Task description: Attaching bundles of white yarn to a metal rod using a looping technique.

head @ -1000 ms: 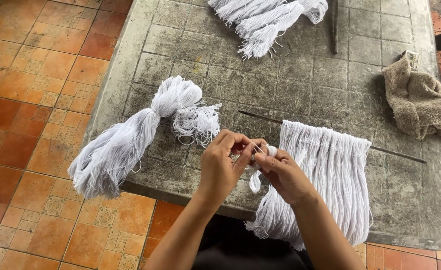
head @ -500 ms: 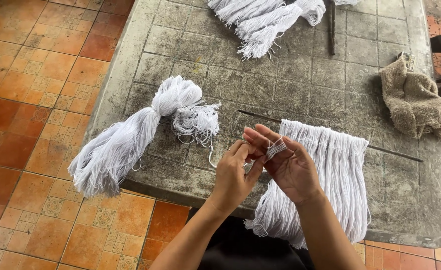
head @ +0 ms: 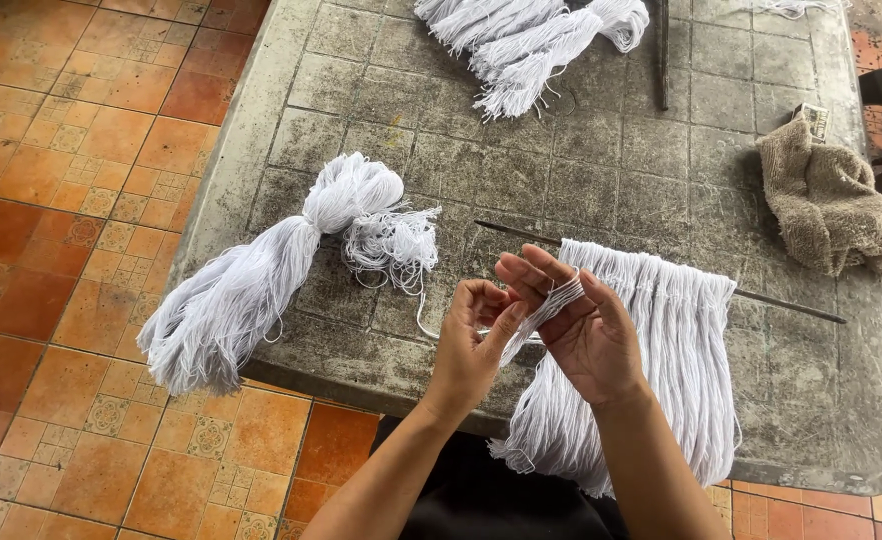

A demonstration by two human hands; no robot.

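Note:
My right hand (head: 581,330) is raised palm-up with white yarn strands (head: 553,300) wound across its fingers. My left hand (head: 471,345) pinches the same strands just left of it, thumb touching the yarn. A loose strand trails from the hands toward the tangled end of a big white yarn bundle (head: 261,275) lying at the table's left edge. Behind my right hand, a row of white yarn (head: 681,350) hangs from a thin dark rod (head: 791,306) and drapes over the table's front edge.
The grey tiled stone table (head: 601,170) holds another white yarn bundle (head: 531,40) at the back and a beige cloth (head: 831,200) at the right. A dark bar (head: 664,50) lies at the back. Orange floor tiles (head: 71,200) lie to the left.
My right hand has turned palm-up and spread its fingers, with the yarn now wrapped across them. My left hand has shifted from pinching at the fingertips to holding the strands beside the right hand.

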